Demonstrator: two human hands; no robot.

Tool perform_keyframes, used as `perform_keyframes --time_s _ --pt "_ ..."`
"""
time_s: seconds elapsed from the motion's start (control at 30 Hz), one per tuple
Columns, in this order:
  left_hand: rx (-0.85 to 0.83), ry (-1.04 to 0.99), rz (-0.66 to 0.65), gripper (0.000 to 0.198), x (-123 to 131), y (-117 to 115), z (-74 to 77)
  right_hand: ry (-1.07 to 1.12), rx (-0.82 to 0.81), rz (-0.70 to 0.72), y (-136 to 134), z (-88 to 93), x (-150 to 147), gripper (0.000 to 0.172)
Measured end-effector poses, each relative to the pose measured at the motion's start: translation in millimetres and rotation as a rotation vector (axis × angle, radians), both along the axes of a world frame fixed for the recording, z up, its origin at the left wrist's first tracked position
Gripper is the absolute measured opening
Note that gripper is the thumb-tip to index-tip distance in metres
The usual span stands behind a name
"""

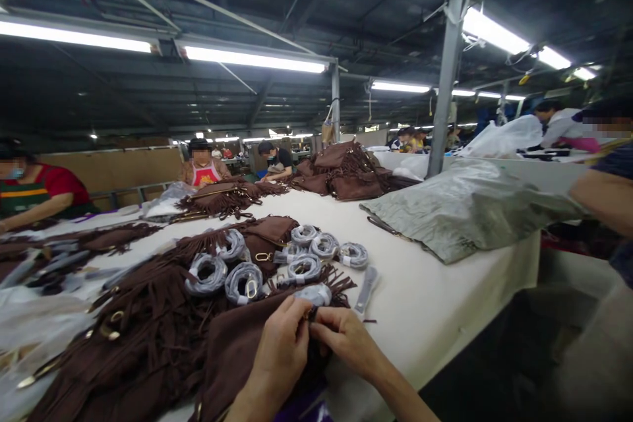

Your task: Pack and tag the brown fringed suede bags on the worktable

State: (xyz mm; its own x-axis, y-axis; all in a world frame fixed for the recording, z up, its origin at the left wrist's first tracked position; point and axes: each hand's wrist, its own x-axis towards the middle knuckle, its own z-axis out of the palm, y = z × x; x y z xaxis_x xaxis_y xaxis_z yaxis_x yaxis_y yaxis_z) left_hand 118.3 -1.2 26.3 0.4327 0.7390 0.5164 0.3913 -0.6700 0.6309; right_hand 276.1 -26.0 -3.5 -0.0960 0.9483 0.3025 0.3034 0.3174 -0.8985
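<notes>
In the head view my left hand [281, 349] and my right hand [349, 337] meet at the table's near edge. Their fingertips pinch a small dark piece with a gold glint [311, 312]; its exact kind is mostly hidden by the fingers. Under and beside my left hand lies a brown suede-like bag [235, 336]. Just beyond my fingers is a plastic-wrapped grey bundle [315, 294]. Several coiled straps wrapped in clear plastic, among them one coil [244, 282] with a gold ring, rest on brown fringed bags [148, 316].
A pale-covered table [403, 283] stretches ahead. More brown fringed bags [346, 171] are piled farther back. A grey-green plastic sheet [475, 211] covers the right side, near a metal post [448, 79]. A wrapped strip [366, 290] lies right of the coils. Other people work around the table.
</notes>
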Motion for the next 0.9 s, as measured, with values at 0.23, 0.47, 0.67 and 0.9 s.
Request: perform_keyframes --time_s 0.23,0.47,0.67,0.9 --pt "-0.460 -0.129 -0.109 0.008 -8.9 19.4 5.6 -0.017 -0.006 -0.032 -1.1 -1.9 -2.4 0.028" --pt "-0.579 -0.262 -0.093 0.025 -14.6 26.0 10.5 0.007 0.023 -0.069 -6.9 0.2 -0.5 0.012" --pt "-0.525 -0.488 -0.204 0.027 -13.6 20.3 18.6 0.432 -0.010 -0.106 -11.4 -15.1 5.2 0.027" --pt "-0.802 -0.511 -0.318 0.042 7.3 3.4 -2.5 0.710 -0.075 0.038 -27.2 -15.2 14.2 0.036"
